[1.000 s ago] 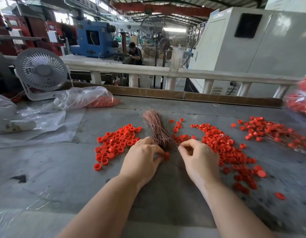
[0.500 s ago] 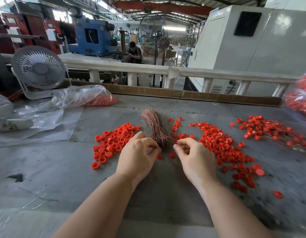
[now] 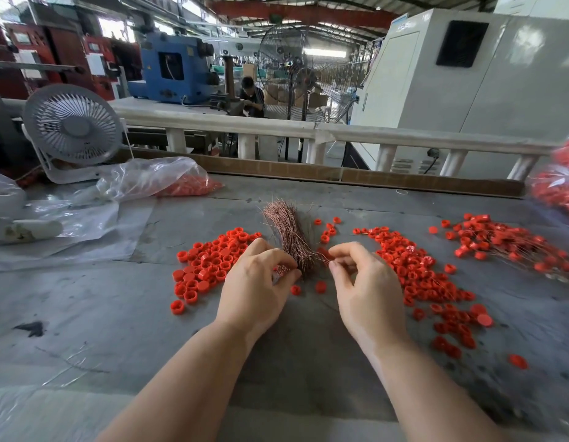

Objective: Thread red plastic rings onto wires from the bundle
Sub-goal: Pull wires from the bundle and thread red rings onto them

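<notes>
At centre frame both hands work the near end of the wire bundle (image 3: 289, 237) on the bench (image 3: 85, 314). The left hand (image 3: 254, 282) curls its fingers round the bundle's base; the right hand (image 3: 362, 282) pinches a thin strand — seemingly drawing one wire free. Next comes picking a ring: loose red rings (image 3: 209, 266) lie left, more rings (image 3: 414, 272) right — fine aiming needed.
</notes>
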Demonstrator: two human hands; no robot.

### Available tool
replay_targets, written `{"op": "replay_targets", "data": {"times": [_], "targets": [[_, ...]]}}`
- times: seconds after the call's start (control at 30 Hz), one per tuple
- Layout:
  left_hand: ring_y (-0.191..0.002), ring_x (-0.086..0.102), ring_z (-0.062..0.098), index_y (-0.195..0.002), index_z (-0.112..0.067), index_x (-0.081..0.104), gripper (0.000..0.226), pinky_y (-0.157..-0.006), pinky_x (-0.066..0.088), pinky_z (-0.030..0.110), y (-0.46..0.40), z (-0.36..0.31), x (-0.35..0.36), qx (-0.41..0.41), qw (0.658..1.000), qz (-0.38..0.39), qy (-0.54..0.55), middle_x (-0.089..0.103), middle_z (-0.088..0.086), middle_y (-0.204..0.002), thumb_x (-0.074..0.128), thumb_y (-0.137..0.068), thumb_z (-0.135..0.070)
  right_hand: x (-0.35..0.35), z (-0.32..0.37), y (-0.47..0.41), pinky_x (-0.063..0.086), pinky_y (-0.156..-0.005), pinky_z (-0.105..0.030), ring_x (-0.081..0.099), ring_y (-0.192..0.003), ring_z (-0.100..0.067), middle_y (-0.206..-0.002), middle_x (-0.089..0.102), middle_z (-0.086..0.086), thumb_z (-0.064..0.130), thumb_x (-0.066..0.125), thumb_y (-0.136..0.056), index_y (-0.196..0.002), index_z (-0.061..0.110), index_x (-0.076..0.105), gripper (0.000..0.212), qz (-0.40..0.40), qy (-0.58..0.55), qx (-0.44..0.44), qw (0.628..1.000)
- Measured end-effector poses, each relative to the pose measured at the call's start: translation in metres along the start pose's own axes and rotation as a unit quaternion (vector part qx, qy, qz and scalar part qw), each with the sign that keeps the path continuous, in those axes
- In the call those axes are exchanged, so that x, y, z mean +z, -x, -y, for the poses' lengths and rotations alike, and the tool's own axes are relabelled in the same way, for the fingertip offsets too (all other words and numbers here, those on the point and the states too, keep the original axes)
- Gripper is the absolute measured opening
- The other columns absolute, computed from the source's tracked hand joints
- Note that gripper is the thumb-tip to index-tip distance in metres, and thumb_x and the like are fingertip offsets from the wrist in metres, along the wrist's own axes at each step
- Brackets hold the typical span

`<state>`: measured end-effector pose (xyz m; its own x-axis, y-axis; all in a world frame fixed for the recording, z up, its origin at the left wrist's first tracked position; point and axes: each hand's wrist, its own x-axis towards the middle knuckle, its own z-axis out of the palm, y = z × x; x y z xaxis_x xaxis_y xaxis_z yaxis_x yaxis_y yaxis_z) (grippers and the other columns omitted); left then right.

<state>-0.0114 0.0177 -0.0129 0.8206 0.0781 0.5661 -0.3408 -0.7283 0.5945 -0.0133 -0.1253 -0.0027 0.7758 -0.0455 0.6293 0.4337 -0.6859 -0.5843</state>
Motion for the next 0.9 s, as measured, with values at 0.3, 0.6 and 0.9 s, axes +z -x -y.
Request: {"op": "replay_targets", "data": {"times": [0.3,0.6,0.9], "targets": [[-0.063,0.045,-0.007,-0.086,-0.016,0.074,0.016,-0.063,0.033,0.002,0.000,-0.003,-0.004,0.075,0.996,0.044,0.032,0.046,-0.020,-0.072,0.077,-0.072,-0.008,0.000,0.007,0.007,0.045,-0.069,-0.032,0.059,-0.073,-0.021,-0.076,0.065,0.000,0.006,0.061,-0.074,-0.085,0.011,0.067,0.013,0.049,0.008,-0.142,0.989],[-0.064,0.051,0.003,-0.082,-0.012,0.070,0.011,-0.063,0.036,0.005,0.000,-0.004,-0.003,0.064,0.997,0.005,0.050,0.058,-0.011,-0.073,0.072,-0.076,-0.004,0.001,0.006,0.005,0.045,-0.069,-0.025,0.057,-0.074,-0.011,-0.081,0.067,0.006,0.021,0.055,-0.085,-0.091,0.013,0.068,0.017,0.047,-0.051,-0.084,0.994],[-0.068,0.053,0.008,-0.080,-0.011,0.067,0.011,-0.059,0.038,0.008,0.001,-0.007,-0.004,0.068,0.995,-0.006,0.079,0.059,-0.015,-0.070,0.069,-0.077,0.000,0.004,-0.001,0.004,0.049,-0.083,-0.031,0.061,-0.091,-0.016,-0.095,0.066,0.002,-0.006,0.057,-0.080,-0.106,0.012,0.066,0.033,0.063,-0.045,-0.028,0.997]]}}
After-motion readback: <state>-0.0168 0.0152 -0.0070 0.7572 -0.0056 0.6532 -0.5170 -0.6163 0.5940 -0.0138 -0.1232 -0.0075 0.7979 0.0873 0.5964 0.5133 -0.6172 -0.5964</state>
